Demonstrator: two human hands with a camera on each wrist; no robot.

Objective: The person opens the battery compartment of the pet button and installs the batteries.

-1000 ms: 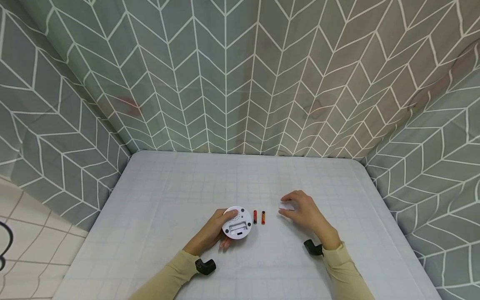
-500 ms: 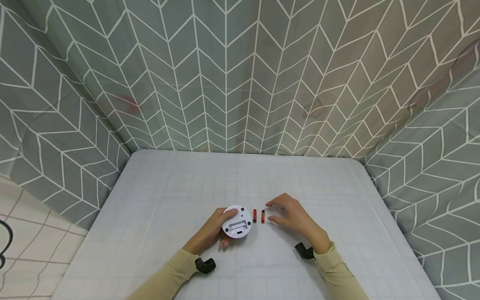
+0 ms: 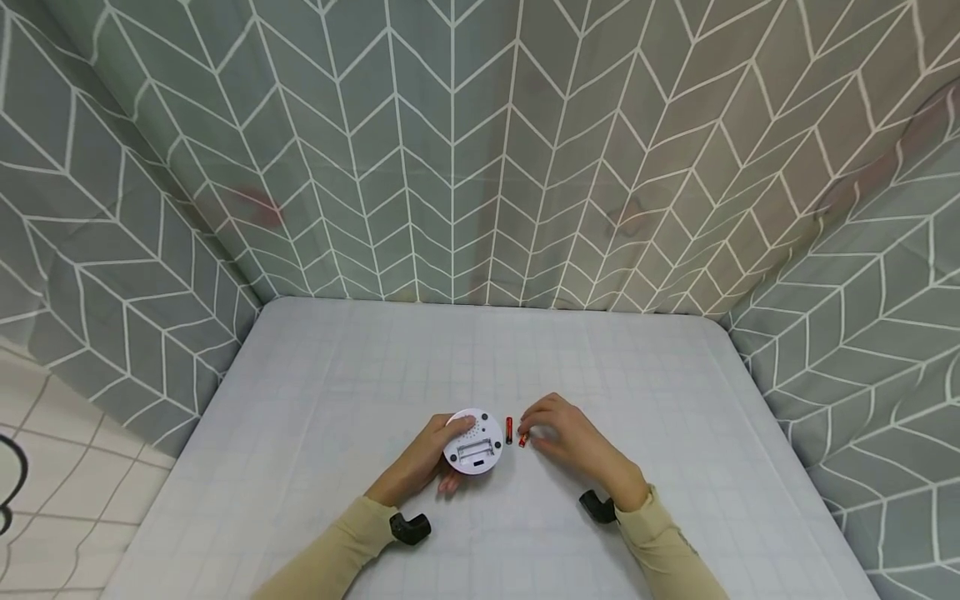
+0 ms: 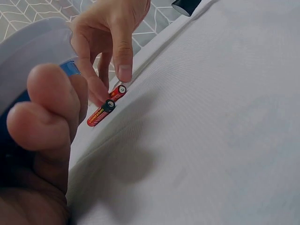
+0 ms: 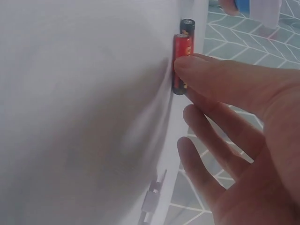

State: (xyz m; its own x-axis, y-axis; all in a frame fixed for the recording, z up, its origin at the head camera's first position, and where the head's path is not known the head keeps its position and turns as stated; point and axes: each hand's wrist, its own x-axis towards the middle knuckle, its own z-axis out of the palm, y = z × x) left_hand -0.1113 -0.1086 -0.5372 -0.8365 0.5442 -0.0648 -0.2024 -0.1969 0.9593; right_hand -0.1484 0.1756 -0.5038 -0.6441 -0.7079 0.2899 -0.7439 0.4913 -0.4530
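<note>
Nearest me are my two cuffs (image 3: 378,523). Just beyond, my left grip (image 3: 429,447) holds the round white device (image 3: 474,441), thumb over its upturned face; its open battery compartment (image 3: 476,453) runs roughly from 9 to 3 o'clock. Just beside the device, at its 3 o'clock, the left battery (image 3: 509,430) lies on the table (image 3: 375,367), long axis 12 to 6. Next, my right grip (image 3: 558,429) is narrow, thumb and finger pinching the right battery (image 5: 182,49), which leans 1 to 7; whether it is clear of the table I can't tell. From this grip the compartment sits at about 9 o'clock, the battery's axis well across it: the relation that counts, I judge. Farthest, at 12, hangs the patterned curtain (image 3: 480,167).
</note>
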